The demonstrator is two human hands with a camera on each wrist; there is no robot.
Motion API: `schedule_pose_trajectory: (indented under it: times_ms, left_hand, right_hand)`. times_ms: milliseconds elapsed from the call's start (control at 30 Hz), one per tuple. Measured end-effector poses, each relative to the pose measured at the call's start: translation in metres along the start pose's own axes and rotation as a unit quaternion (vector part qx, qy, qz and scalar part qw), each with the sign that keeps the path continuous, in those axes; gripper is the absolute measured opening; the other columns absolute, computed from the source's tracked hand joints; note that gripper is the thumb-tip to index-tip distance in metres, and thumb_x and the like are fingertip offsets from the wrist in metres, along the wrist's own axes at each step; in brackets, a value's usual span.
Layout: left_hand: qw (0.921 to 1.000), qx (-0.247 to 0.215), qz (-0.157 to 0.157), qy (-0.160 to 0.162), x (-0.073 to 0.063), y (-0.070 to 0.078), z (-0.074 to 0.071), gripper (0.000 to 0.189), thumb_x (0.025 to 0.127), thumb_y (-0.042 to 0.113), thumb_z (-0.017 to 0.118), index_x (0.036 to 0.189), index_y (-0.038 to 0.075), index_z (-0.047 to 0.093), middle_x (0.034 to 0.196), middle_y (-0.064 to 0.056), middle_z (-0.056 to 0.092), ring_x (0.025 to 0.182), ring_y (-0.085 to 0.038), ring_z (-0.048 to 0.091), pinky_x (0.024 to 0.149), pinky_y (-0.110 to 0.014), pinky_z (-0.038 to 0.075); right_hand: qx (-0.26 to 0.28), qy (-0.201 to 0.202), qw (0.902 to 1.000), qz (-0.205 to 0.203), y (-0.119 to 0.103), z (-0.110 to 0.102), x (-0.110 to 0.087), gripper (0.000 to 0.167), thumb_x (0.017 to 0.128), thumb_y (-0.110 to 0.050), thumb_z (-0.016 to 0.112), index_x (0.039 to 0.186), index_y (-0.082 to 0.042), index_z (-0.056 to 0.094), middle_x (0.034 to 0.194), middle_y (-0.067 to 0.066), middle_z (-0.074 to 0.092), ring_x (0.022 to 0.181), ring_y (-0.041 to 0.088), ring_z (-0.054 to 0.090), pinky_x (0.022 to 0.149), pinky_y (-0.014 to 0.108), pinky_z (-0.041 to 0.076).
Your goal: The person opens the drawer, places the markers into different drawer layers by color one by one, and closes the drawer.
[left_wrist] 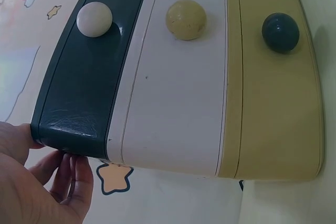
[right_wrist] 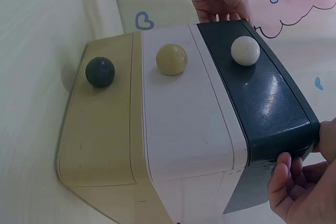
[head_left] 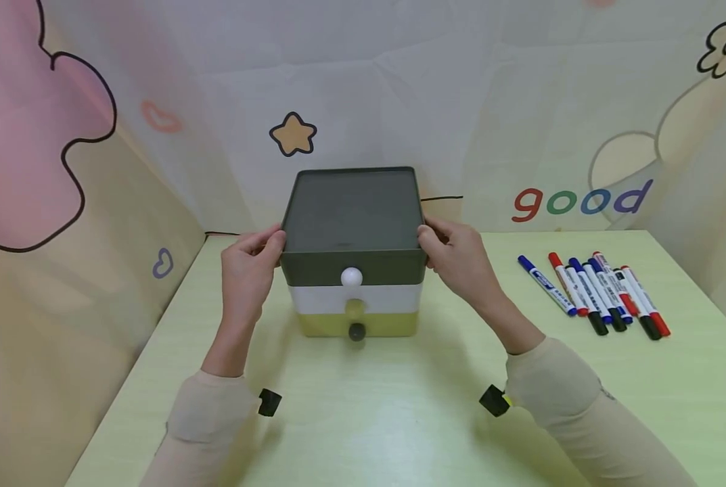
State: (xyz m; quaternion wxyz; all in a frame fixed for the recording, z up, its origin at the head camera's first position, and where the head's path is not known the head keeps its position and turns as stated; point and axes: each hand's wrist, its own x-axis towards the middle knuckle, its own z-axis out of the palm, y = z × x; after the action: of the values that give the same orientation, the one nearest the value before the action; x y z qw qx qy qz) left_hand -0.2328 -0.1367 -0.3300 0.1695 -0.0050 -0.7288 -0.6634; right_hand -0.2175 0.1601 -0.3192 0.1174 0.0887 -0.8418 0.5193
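A small three-tier drawer box (head_left: 352,216) stands on the table, its tiers dark green on top, white in the middle and yellow-green at the bottom. Each tier's front carries a round knob: a white knob (head_left: 352,276) above, a yellow knob (left_wrist: 186,19) in the middle, a dark knob (right_wrist: 100,72) below. My left hand (head_left: 245,267) grips the left side of the dark green tier, thumb at the top edge and fingers curled against the side wall. On the opposite side my right hand (head_left: 462,259) holds the same tier in a matching pinch. All three drawers look closed.
Several capped markers (head_left: 603,294) in blue, red and black lie together on the right of the pale green table (head_left: 363,419). A printed cloth backdrop (head_left: 393,101) rises right behind the box and along both sides.
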Motion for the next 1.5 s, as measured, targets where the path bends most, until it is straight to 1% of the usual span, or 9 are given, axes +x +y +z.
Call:
schedule_pose_trajectory:
  times_ms: [133,333,600,833,933,1100,1167,1333,1500]
  left_hand:
    - [1.0,-0.003,0.0,-0.005,0.0,0.0,0.006,0.03,0.099,0.017,0.068,0.125,0.002,0.074,0.104,-0.006,0.061,0.085,-0.011,0.065,0.078,-0.019,0.057]
    - [0.9999,-0.002,-0.007,-0.008,0.0,-0.001,0.014,0.03,0.099,0.018,0.069,0.125,0.004,0.075,0.105,-0.006,0.06,0.089,-0.013,0.065,0.079,-0.019,0.057]
    - [0.9999,0.012,0.003,-0.009,-0.002,-0.001,0.026,0.03,0.099,0.019,0.069,0.125,0.005,0.075,0.102,-0.006,0.062,0.084,-0.013,0.064,0.075,-0.02,0.056]
    - [0.9998,0.007,0.013,-0.014,-0.003,-0.001,0.033,0.03,0.098,0.019,0.069,0.124,0.006,0.076,0.102,-0.006,0.063,0.084,-0.015,0.064,0.074,-0.021,0.056]
    - [0.9997,0.009,0.013,-0.017,-0.003,-0.001,0.036,0.03,0.098,0.019,0.069,0.124,0.006,0.076,0.103,-0.006,0.064,0.084,-0.016,0.064,0.074,-0.022,0.056]
    - [0.9996,0.01,0.017,-0.018,-0.004,0.0,0.043,0.03,0.098,0.02,0.07,0.124,0.007,0.076,0.101,-0.006,0.064,0.082,-0.016,0.064,0.071,-0.022,0.054]
    - [0.9996,0.009,0.019,-0.018,-0.004,0.001,0.046,0.029,0.098,0.019,0.07,0.124,0.007,0.076,0.1,-0.006,0.063,0.081,-0.016,0.063,0.07,-0.022,0.054]
    - [0.9995,0.01,0.02,-0.02,-0.004,0.001,0.051,0.029,0.098,0.02,0.07,0.124,0.007,0.076,0.1,-0.006,0.063,0.081,-0.016,0.063,0.069,-0.021,0.053]
    - [0.9995,0.006,0.021,-0.022,-0.004,0.001,0.056,0.029,0.098,0.02,0.07,0.123,0.006,0.077,0.099,-0.006,0.063,0.08,-0.016,0.063,0.067,-0.021,0.052]
  right_hand:
    - [-0.005,0.001,1.0,0.002,0.001,-0.006,-0.002,0.043,0.105,-0.024,0.049,0.142,-0.007,0.064,0.09,0.013,0.067,0.072,0.024,0.06,0.061,0.024,0.05]
    - [-0.007,0.002,1.0,0.003,0.004,-0.015,-0.003,0.043,0.106,-0.027,0.049,0.142,-0.01,0.064,0.095,0.014,0.068,0.073,0.024,0.06,0.061,0.024,0.049]
    - [-0.013,0.007,0.9999,0.006,0.009,-0.024,-0.007,0.045,0.106,-0.029,0.048,0.145,-0.011,0.061,0.095,0.015,0.067,0.076,0.032,0.06,0.06,0.023,0.05]
    - [-0.008,0.009,0.9999,0.007,0.012,-0.032,-0.008,0.046,0.107,-0.03,0.048,0.146,-0.011,0.06,0.092,0.015,0.065,0.075,0.029,0.059,0.06,0.024,0.049]
    - [-0.011,0.012,0.9998,0.012,0.014,-0.034,-0.009,0.047,0.106,-0.032,0.047,0.147,-0.011,0.059,0.095,0.015,0.066,0.075,0.027,0.06,0.061,0.024,0.05]
    - [-0.016,0.016,0.9996,0.019,0.017,-0.039,-0.01,0.048,0.107,-0.033,0.047,0.148,-0.011,0.058,0.1,0.015,0.067,0.077,0.031,0.06,0.061,0.025,0.05]
    - [-0.018,0.017,0.9995,0.018,0.018,-0.041,-0.01,0.048,0.107,-0.033,0.047,0.148,-0.011,0.058,0.098,0.016,0.066,0.077,0.031,0.06,0.06,0.024,0.05]
    - [-0.024,0.018,0.9995,0.014,0.019,-0.046,-0.01,0.047,0.107,-0.032,0.048,0.148,-0.009,0.058,0.094,0.017,0.065,0.074,0.027,0.058,0.06,0.024,0.049]
    - [-0.031,0.02,0.9992,0.013,0.021,-0.051,-0.01,0.047,0.107,-0.032,0.047,0.147,-0.009,0.058,0.098,0.017,0.066,0.076,0.027,0.059,0.06,0.024,0.048]
